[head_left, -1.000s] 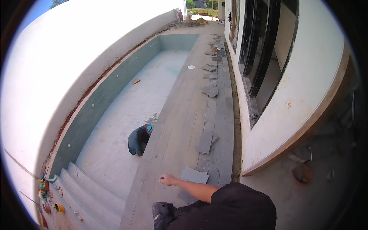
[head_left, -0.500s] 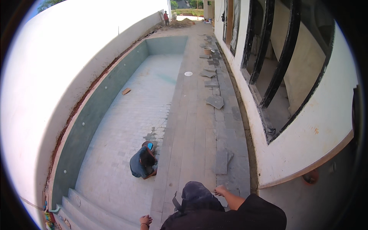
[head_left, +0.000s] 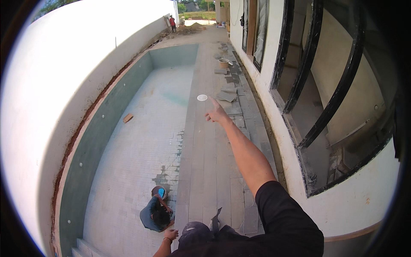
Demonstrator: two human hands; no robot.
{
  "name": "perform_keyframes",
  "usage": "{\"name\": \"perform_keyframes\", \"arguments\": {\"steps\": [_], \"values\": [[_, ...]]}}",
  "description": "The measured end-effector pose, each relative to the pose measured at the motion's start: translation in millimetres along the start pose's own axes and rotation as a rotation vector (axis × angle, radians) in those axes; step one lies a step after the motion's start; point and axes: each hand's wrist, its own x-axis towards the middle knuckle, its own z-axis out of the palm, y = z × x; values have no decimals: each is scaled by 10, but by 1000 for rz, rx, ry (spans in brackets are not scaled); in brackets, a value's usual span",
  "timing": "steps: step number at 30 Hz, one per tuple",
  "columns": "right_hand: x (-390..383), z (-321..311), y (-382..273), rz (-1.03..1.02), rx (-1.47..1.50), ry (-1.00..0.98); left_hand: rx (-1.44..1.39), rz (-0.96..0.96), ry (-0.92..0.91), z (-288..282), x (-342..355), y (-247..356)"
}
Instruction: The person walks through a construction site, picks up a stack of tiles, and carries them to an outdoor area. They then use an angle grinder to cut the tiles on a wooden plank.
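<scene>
My right hand (head_left: 216,111) reaches forward in the air over the paved pool edge (head_left: 201,171), index finger out and the others partly bent, near a round white cover (head_left: 202,97) and loose grey slabs (head_left: 227,96) in the picture. Low in view, my left hand (head_left: 171,234) hangs beside my thigh with fingers curled; any object in it is too small to make out. Below it, in the drained pool (head_left: 124,162), a crouching co-worker (head_left: 152,212) in dark clothing bends at the tiled edge beside a bucket (head_left: 159,190) with something blue.
A white wall (head_left: 43,85) runs along the left, a building with black-framed openings (head_left: 329,115) along the right. Steps (head_left: 81,248) enter the pool at lower left. A tub (head_left: 223,63) stands among slabs. A person in red (head_left: 172,24) stands by soil piles (head_left: 190,29) at the far end.
My right arm has swung up and forward from low in view to point ahead. My left hand has come into view and risen slightly. The view has shifted along the pool edge.
</scene>
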Motion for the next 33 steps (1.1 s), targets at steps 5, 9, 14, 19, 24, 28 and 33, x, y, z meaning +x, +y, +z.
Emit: {"name": "perform_keyframes", "arguments": {"steps": [5, 9, 14, 19, 24, 28, 33], "values": [[2307, -611, -2589, -138, -345, 49, -322, 112, 86, 171, 448, 1322], [3730, -556, -2535, -102, -468, 28, -473, -175, 226, 63, 1016, 1826], [5534, -770, -2455, -103, -530, -11, -366, -351, 208, -19, 1917, 3097], [6972, -1050, -2494, -153, -522, -37, -308, -246, 75, 98, 3042, 4889], [8505, -1942, -1997, -165, -505, -1, -335, 187, 152, 66, 4102, 7519], [9645, -2158, -1539, -260, -493, -126, -525, 310, 157, 470, 4769, 8851], [11285, -2859, -769, -93, -434, -169, -364, -182, 48, 1476, 5159, 9708]]}}
